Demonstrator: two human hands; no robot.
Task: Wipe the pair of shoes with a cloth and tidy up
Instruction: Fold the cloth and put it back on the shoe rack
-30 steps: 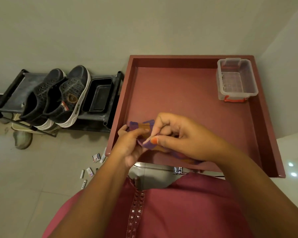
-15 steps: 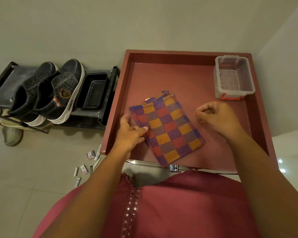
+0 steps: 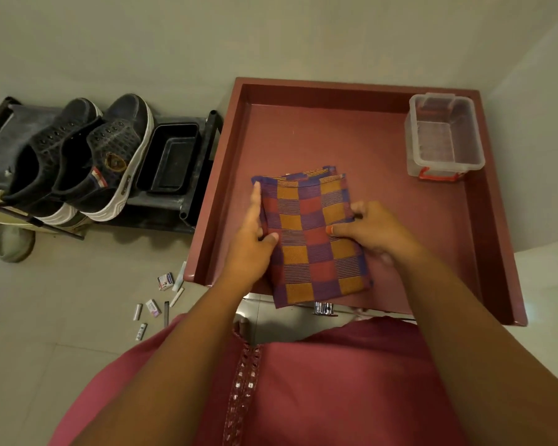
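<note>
Both hands are on the folded cloth (image 3: 313,239), a check of orange, red and purple lying flat at the near edge of the red tabletop (image 3: 351,140), its near end hanging past the edge. My left hand (image 3: 252,243) lies open along its 9 o'clock edge, fingers flat. My right hand (image 3: 371,230) pinches the 3 o'clock edge, thumb on top. At 2 o'clock stands a clear plastic box (image 3: 445,136), empty. At 10 o'clock the dark shoes (image 3: 87,159) sit on a black rack (image 3: 190,175) beside a black tray (image 3: 171,159).
</note>
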